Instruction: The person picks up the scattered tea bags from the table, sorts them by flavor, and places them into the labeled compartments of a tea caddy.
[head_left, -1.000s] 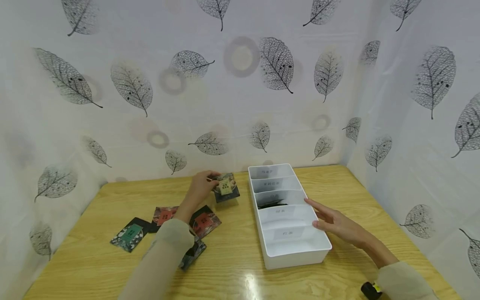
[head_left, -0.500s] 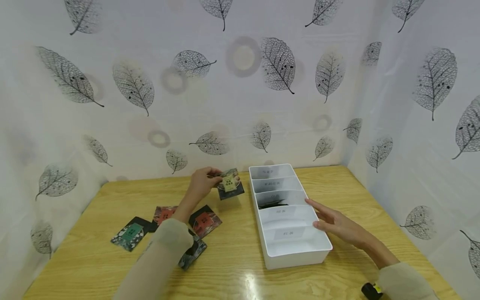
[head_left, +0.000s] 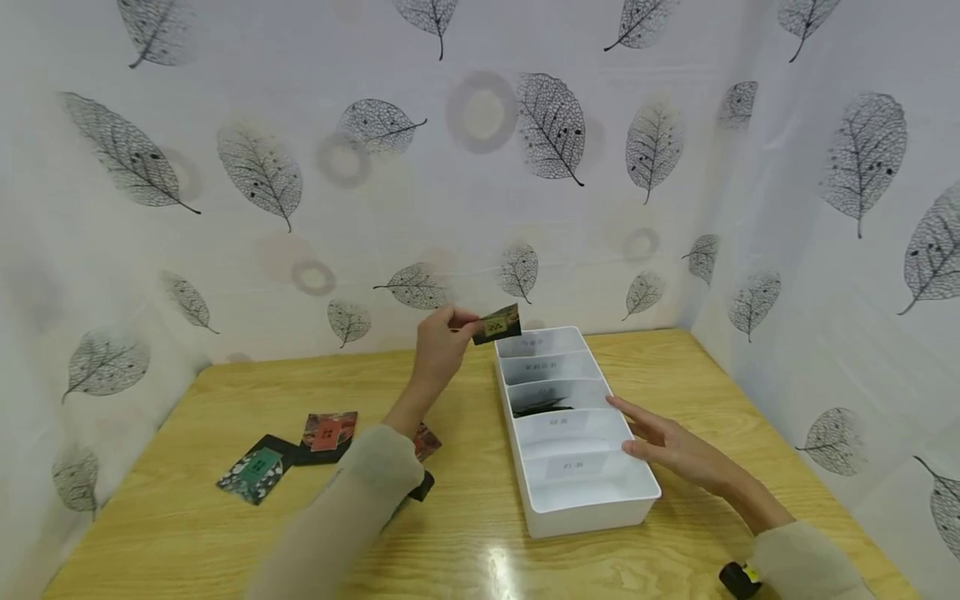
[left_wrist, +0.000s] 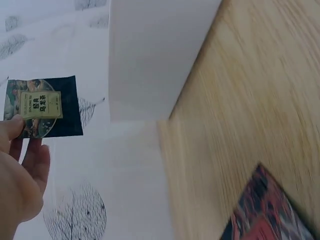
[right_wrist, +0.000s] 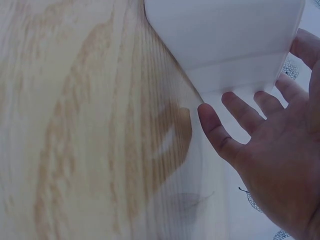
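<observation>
My left hand (head_left: 441,346) pinches a square tea sachet (head_left: 498,323) by its edge, raised at the far left corner of a white divided box (head_left: 588,518). In the left wrist view the sachet (left_wrist: 70,107) shows a dark green packet with a yellow label, thumb on one face and fingers behind. Along the box's right side, the fingertips of my right hand (head_left: 678,446) touch the rim and wall, fingers extended and spread. Labels mark the box's compartments; dark sachets (head_left: 543,407) lie in the middle one.
On the wooden table (head_left: 172,533) at left lie a green-labelled sachet (head_left: 255,473) and a red-labelled sachet (head_left: 328,435). Another red sachet (head_left: 427,442) is partly behind my left arm. A black object (head_left: 740,579) with yellow sits near my right sleeve. A leaf-patterned curtain (head_left: 465,208) encloses the table.
My left hand has lifted the yellow-labelled sachet and carried it right and away, from the table to the box's far left corner. My right hand has stayed at the box.
</observation>
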